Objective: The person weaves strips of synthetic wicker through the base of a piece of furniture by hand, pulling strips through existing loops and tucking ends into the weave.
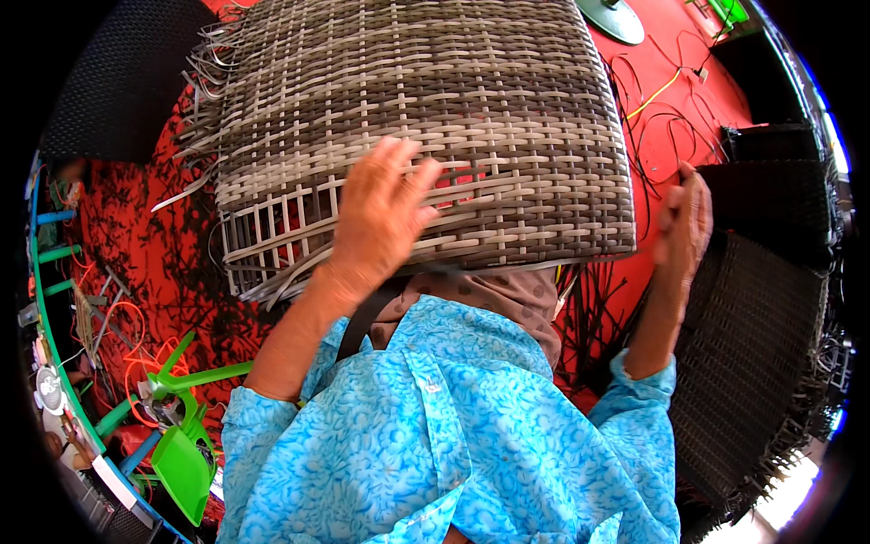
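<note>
A large woven panel (426, 100) of grey-brown flat plastic strands lies across my lap. Its near left corner is an open lattice, with loose strands (299, 263) lying along the edge and red floor showing through the gaps. Over this part hovers my left hand (381, 213), slightly blurred, its fingers apart and the palm side hidden. Whether it touches the weave cannot be told. Beyond the panel's right edge, my right hand (686, 218) is raised with its fingers stretched out; no strand shows in it. Frayed strand ends (213, 63) stick out along the panel's left side.
Dark woven pieces (752, 354) stand at the right, and another dark woven piece (127, 77) is at the far left. Dark scraps litter the red floor (136, 213). A green fan-like object (186, 453) is at the lower left; cables (666, 100) lie at the upper right.
</note>
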Tool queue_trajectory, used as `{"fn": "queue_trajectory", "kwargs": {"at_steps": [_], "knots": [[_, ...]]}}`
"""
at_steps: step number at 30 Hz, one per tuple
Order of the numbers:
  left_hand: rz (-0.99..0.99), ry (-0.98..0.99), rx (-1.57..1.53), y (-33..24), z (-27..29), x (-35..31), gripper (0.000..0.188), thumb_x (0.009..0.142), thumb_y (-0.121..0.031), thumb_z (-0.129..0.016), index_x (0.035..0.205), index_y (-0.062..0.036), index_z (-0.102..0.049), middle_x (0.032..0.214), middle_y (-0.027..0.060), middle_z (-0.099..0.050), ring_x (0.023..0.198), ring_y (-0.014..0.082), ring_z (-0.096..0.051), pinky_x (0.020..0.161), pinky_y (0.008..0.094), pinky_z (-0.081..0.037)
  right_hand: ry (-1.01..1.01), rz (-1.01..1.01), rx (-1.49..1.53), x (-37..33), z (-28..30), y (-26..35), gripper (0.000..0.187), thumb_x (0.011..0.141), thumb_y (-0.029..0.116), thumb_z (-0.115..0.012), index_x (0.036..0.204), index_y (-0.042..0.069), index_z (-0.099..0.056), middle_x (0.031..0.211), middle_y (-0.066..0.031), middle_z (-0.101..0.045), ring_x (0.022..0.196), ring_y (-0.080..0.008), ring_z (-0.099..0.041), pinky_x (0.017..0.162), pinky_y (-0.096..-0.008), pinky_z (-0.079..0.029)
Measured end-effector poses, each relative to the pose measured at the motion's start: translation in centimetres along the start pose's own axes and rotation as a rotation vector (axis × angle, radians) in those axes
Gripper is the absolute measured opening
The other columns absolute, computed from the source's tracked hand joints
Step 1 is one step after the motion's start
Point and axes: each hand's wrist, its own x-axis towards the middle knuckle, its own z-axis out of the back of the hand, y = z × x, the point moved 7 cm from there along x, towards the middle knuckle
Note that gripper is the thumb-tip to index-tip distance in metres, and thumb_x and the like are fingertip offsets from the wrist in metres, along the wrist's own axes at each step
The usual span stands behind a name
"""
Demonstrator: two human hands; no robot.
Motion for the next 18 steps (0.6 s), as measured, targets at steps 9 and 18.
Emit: {"fn": "queue_trajectory", "kwargs": {"at_steps": [9, 18], "knots": [[0.005, 0.216, -0.531, -2.5, -8.1, -2.6, 0.045, 0.081, -0.025, -0.062, 0.119, -0.0032, -0.051, 0.122, 0.0167, -0.048, 0.115, 0.0330, -0.045, 0.096, 0.0378, -0.038, 0.498, 0.451, -1.069, -1.6, -6.4, 0.2, 0.012, 0.083, 0.008, -0.056, 0.092, 0.006, -0.064, 0.083, -0.0110, -0.063, 0.073, -0.0263, -0.061, 0.064, -0.0340, -0.049], [0.430, 0.069, -0.688, 2.0, -6.7, -1.7, 0.010, 0.080, -0.003, -0.059, 0.088, -0.0015, -0.053, 0.088, 0.0113, -0.054, 0.079, 0.0274, -0.057, 0.064, 0.0350, -0.048, 0.684, 0.391, -0.967, -4.1, -13.6, -4.5, 0.016, 0.081, 0.023, -0.057, 0.087, 0.011, -0.065, 0.077, -0.0112, -0.064, 0.072, -0.0317, -0.061, 0.062, -0.0399, -0.048]]}}
